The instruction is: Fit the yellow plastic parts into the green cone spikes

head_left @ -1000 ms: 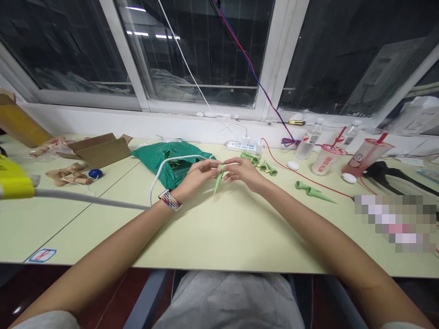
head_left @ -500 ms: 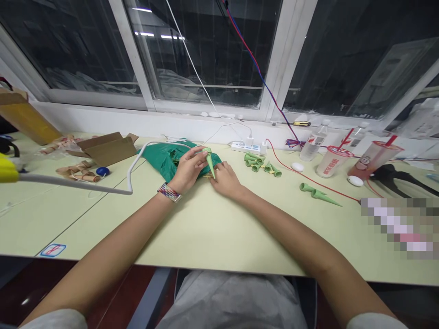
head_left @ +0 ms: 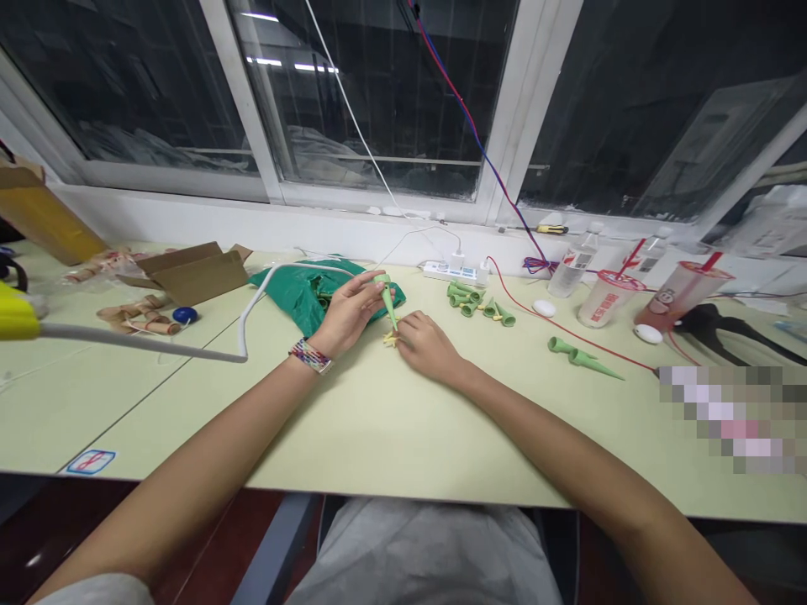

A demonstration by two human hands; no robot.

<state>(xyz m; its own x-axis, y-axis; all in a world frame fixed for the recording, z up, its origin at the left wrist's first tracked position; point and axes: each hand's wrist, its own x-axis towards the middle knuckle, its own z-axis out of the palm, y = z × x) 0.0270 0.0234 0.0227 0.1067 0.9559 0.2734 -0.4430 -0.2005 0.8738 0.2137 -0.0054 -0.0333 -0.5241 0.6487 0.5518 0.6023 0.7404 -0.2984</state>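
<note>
Between the thumb and fingers of my left hand (head_left: 353, 311) is a light green cone (head_left: 387, 296), its wide end up and its narrow tip pointing down. My right hand (head_left: 432, 346) rests low over the table just right of that tip, fingers curled together. Small yellow pieces (head_left: 389, 339) lie by its fingertips; whether one is pinched there is hidden. Behind my left hand spreads a crumpled green plastic bag (head_left: 296, 296) with its mouth open. Several more green cones (head_left: 465, 296), some with yellow bits at them, are grouped to the right.
Two further cones (head_left: 586, 360) lie farther right. A power strip (head_left: 450, 272), a red cable, plastic drink cups (head_left: 609, 298) and a water bottle (head_left: 571, 269) line the back. On the left are a cardboard box (head_left: 195, 273), a blue ball (head_left: 185, 315) and a bent grey lamp arm (head_left: 145, 339).
My right hand has drawn slightly right and toward me, off the bag's edge, and the yellow pieces now show beside it. The cone in my left hand stays nearly in place, turned slightly.
</note>
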